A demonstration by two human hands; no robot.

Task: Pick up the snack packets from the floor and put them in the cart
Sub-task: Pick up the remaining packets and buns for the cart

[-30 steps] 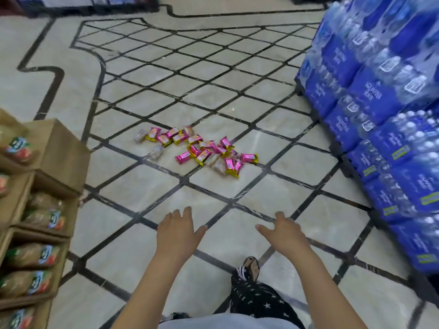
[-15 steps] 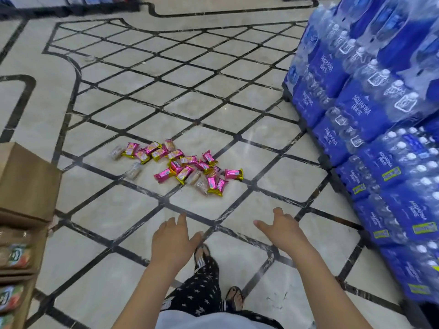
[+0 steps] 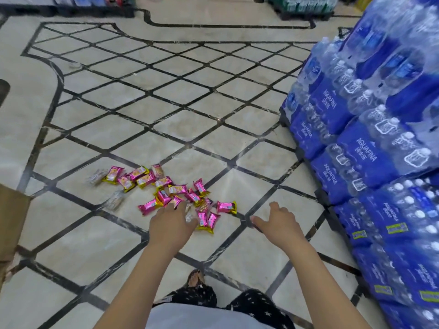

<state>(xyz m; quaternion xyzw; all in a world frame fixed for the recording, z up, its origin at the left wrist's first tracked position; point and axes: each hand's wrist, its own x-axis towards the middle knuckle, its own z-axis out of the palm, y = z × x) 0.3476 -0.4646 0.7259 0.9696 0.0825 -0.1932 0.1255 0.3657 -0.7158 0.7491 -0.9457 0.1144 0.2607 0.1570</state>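
Several pink and yellow snack packets [image 3: 177, 189] lie scattered on the tiled floor, with a few clear-wrapped ones [image 3: 114, 200] at the left of the pile. My left hand [image 3: 169, 224] reaches palm down over the near edge of the pile, its fingers spread and covering some packets; I cannot tell if it touches them. Palm down and open, my right hand [image 3: 278, 223] hovers to the right of the pile and holds nothing. No cart is in view.
A tall stack of blue-wrapped water bottle packs [image 3: 370, 148] fills the right side. A brown cardboard display edge [image 3: 10, 219] sits at the left. My foot in a sandal [image 3: 195, 279] stands on the floor [image 3: 95, 245] below the hands. Shelves line the far wall.
The view has closed in on the pile. Both hands have moved forward; the left one now overlaps the nearest packets. The cardboard display has slid mostly out of view at the left.
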